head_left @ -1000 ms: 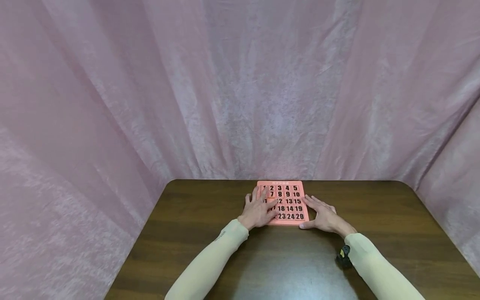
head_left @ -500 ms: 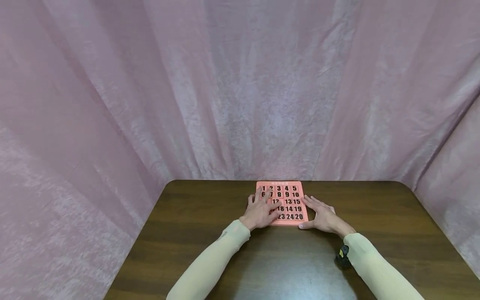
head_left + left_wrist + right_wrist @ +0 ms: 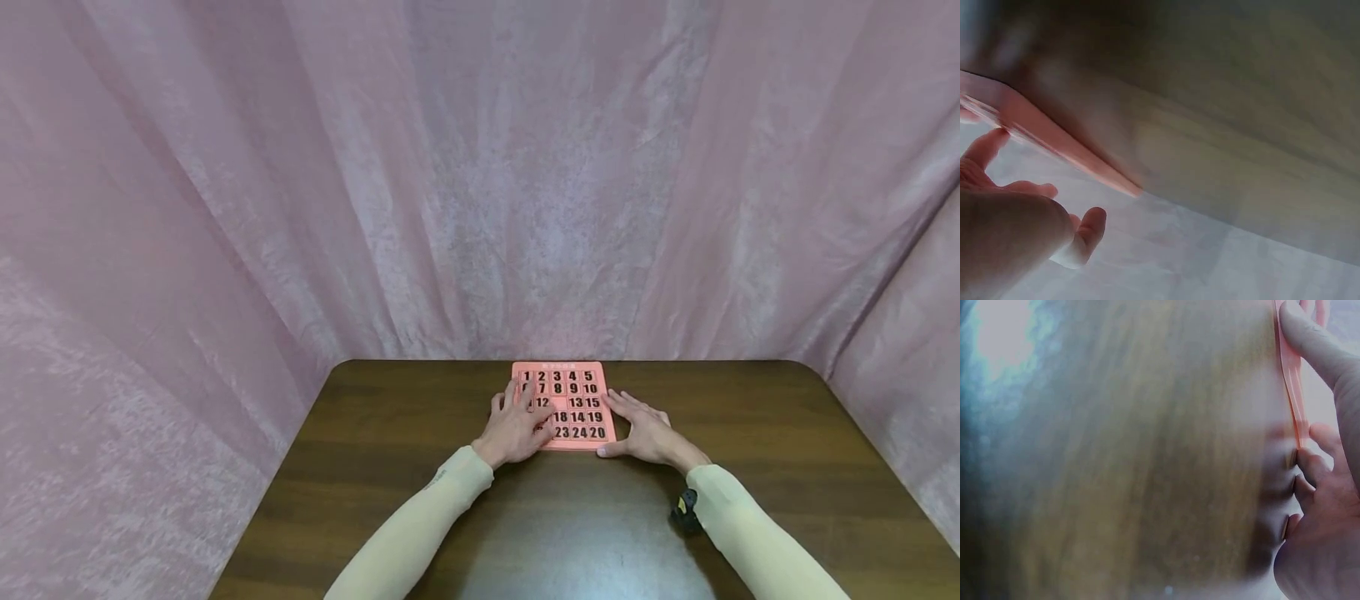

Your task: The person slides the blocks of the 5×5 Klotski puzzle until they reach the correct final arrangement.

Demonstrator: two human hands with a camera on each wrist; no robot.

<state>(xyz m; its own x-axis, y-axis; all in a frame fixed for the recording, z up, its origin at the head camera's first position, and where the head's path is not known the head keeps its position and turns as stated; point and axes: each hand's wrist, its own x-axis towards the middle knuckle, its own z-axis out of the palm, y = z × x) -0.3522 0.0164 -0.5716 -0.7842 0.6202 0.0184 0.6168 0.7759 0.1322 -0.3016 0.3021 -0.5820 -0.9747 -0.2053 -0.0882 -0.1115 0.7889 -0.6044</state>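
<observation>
A pink sliding number puzzle (image 3: 577,367) lies flat at the table's far edge in the head view. My left hand (image 3: 512,429) reaches over its left side with spread fingers, hiding several left-hand tiles. Tile 12 (image 3: 542,402) sits by those fingertips, and a bare pink gap (image 3: 559,402) separates it from tile 13 (image 3: 576,402). One left fingertip meets the puzzle's face in the left wrist view. My right hand (image 3: 648,433) rests along the right edge, its thumb at the near corner. In the right wrist view, the thumb (image 3: 1310,337) and fingertips touch the puzzle's side (image 3: 1291,381).
A dark wood-grain table (image 3: 405,417) bears the puzzle and both forearms. Directly behind its far edge hangs a pink velvet curtain (image 3: 480,208), which also runs down both sides. A small black device (image 3: 685,510) is attached by the right sleeve (image 3: 738,517).
Tile 12 has slid one place to the left, so the gap now lies on its right. My left hand shifted slightly right, then back left. The right hand has stayed put.
</observation>
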